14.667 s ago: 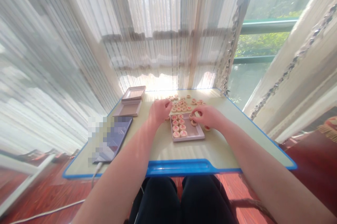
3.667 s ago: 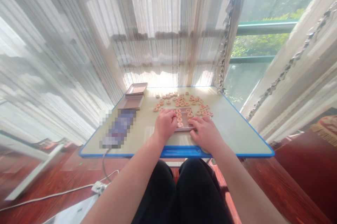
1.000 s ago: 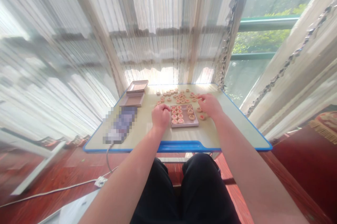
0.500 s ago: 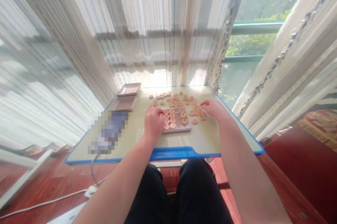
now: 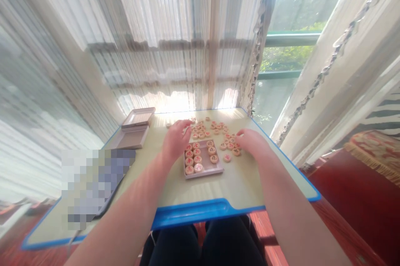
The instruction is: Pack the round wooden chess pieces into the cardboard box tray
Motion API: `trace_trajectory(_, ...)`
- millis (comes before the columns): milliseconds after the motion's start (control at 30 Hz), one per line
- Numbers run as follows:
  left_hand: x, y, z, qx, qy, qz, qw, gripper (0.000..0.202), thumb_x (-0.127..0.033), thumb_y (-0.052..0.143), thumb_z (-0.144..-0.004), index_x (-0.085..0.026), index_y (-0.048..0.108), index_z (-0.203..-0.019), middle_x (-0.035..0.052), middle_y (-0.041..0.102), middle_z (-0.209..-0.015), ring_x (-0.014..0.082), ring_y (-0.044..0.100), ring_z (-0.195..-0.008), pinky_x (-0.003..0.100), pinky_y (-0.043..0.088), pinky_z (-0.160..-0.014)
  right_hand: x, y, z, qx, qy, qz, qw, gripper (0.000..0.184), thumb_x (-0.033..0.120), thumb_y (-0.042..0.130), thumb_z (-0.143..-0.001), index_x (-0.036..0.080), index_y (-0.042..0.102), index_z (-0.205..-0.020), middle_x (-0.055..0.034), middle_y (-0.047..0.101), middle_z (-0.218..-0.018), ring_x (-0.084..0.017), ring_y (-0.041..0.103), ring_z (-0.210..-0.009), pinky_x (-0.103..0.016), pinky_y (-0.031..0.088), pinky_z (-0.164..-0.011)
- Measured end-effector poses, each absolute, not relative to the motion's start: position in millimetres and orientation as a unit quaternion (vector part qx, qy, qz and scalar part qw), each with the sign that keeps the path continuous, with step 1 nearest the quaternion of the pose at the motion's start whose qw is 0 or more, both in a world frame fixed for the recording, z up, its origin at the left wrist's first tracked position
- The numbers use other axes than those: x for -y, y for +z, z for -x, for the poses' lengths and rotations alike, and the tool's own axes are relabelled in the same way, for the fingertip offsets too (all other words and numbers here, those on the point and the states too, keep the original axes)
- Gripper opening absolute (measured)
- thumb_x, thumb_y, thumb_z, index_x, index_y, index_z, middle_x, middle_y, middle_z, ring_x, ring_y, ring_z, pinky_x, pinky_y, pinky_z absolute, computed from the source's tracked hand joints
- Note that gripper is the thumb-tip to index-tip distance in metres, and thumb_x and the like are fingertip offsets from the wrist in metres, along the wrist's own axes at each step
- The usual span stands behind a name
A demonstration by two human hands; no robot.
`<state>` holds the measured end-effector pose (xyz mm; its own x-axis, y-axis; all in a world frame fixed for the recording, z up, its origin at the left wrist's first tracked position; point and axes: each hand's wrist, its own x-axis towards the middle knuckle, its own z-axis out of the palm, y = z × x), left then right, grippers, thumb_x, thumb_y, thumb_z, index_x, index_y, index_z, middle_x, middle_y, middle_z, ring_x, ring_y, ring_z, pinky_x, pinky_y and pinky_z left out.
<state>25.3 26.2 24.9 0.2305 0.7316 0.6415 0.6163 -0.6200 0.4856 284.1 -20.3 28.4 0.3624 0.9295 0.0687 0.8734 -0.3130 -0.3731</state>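
- Head view: the left hand (image 5: pixel 174 143) has left the near-left edge of the shallow tray (image 5: pixel 211 168), where it sat half a second ago. It now reaches past the tray's far side, fingers (image 5: pixel 185 124) stretched out and slightly apart over the loose xiangqi pieces (image 5: pixel 215 126); nothing shows gripped.
- The right hand (image 5: pixel 253 143) stays just right of the tray, fingers curled down onto a small cluster of discs (image 5: pixel 229 146). Whether they pinch 1 cannot be told.
- Judging by that shift, the tray's filling looks partway along: both hands are at loose discs, neither at the tray.
- The pieces are round, pale-wood discs stamped with red or dark characters. 2 tidy columns lie along the tray's left side, a few more beside them, and the right part is bare.
- The tray sits mid-table, between the forearms; the blue-rimmed table (image 5: pixel 200 212) also holds 2 stacked trays (image 5: pixel 134 130) at far left, before sheer curtains (image 5: pixel 156 28).
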Motion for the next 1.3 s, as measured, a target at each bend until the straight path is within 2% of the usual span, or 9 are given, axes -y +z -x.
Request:
trace_trajectory(233,-1.2,30.1,-33.4,-0.417,0.456,-0.786,0.006,0.021,-0.023,0.043,-0.086,-0.018,0.062,-0.094,0.0065,0.067,-0.092,0.0187,0.059,-0.093,0.031,0.047,-0.086,21.2,30.8,-277.9,0.588,0.097,0.781,0.186,0.024,0.022,0.054,-0.072,0.023,0.073,-0.087,-0.0063,0.072,-0.087,-0.019,0.064,-0.075,-0.026,0.043,-0.060)
trace_trajectory(367,16.6,35.9,-45.6,-0.388,0.435,-0.812,-0.015,0.020,-0.023,0.044,-0.086,-0.020,0.063,-0.093,0.0057,0.067,-0.093,0.0186,0.059,-0.094,0.031,0.045,-0.088,18.2,26.8,-284.6,0.569,0.066,0.798,0.190,0.034,0.017,0.053,-0.070,0.024,0.071,-0.098,-0.0056,0.071,-0.096,-0.019,0.063,-0.081,-0.025,0.044,-0.065)
trace_trajectory(500,18.6,32.1,-48.7,-0.377,0.396,-0.837,-0.011,0.022,-0.023,0.045,-0.087,-0.020,0.064,-0.096,0.0060,0.068,-0.094,0.0196,0.059,-0.094,0.032,0.045,-0.088,16.2,26.7,-287.3,0.554,0.084,0.815,0.144,0.025,0.018,0.055,-0.069,0.023,0.073,-0.085,-0.0064,0.072,-0.092,-0.022,0.063,-0.084,-0.028,0.045,-0.067)
trace_trajectory(667,14.5,29.9,-47.5,-0.408,0.394,-0.824,0.013,0.025,-0.024,0.045,-0.087,-0.020,0.065,-0.100,0.0055,0.069,-0.099,0.0193,0.060,-0.098,0.031,0.045,-0.090,14.5,28.9,-283.1,0.556,0.086,0.802,0.201,0.034,0.022,0.052,-0.074,0.023,0.070,-0.102,-0.0061,0.070,-0.102,-0.021,0.063,-0.088,-0.028,0.045,-0.072)
trace_trajectory(833,12.3,28.3,-46.6,-0.410,0.388,-0.825,0.030,0.025,-0.024,0.046,-0.086,-0.020,0.067,-0.100,0.0057,0.069,-0.100,0.0196,0.060,-0.099,0.031,0.045,-0.090,10.2,23.6,-283.3,0.555,0.109,0.800,0.200,0.031,0.022,0.053,-0.073,0.024,0.071,-0.098,-0.0060,0.072,-0.093,-0.019,0.063,-0.079,-0.027,0.044,-0.068)
trace_trajectory(933,9.2,25.6,-44.9,-0.416,0.385,-0.823,0.043,0.026,-0.024,0.047,-0.085,-0.019,0.067,-0.100,0.0059,0.070,-0.101,0.0201,0.061,-0.098,0.031,0.046,-0.090,8.4,19.1,-285.5,0.554,0.107,0.795,0.220,0.033,0.021,0.053,-0.073,0.023,0.070,-0.101,-0.0062,0.071,-0.096,-0.019,0.063,-0.078,-0.028,0.045,-0.070)
trace_trajectory(1033,3.5,23.4,-42.2,-0.443,0.413,-0.793,0.073,0.028,-0.021,0.048,-0.081,-0.019,0.068,-0.101,0.0055,0.070,-0.102,0.0198,0.061,-0.100,0.031,0.046,-0.092,5.3,14.9,-284.3,0.576,0.081,0.777,0.241,0.034,0.024,0.051,-0.076,0.021,0.069,-0.105,-0.0078,0.068,-0.105,-0.021,0.061,-0.090,-0.030,0.044,-0.081)
trace_trajectory(1167,-8.7,19.9,-37.6,-0.507,0.470,-0.708,0.145,0.030,-0.021,0.045,-0.080,-0.019,0.070,-0.097,0.0040,0.071,-0.101,0.0192,0.063,-0.098,0.031,0.046,-0.091,-3.7,10.1,-276.0,0.617,0.007,0.743,0.258,0.040,0.033,0.046,-0.084,0.020,0.064,-0.116,-0.0078,0.058,-0.126,-0.026,0.046,-0.118,-0.037,0.033,-0.101)
trace_trajectory(1300,-21.7,16.0,-30.3,-0.549,0.488,-0.653,0.186,0.031,-0.026,0.044,-0.080,-0.020,0.071,-0.094,0.0032,0.072,-0.098,0.0198,0.064,-0.096,0.030,0.047,-0.089,-9.6,9.1,-267.2,0.673,0.044,0.710,0.202,0.043,0.038,0.034,-0.090,0.022,0.063,-0.119,-0.0050,0.055,-0.132,-0.024,0.043,-0.123,-0.037,0.028,-0.106)
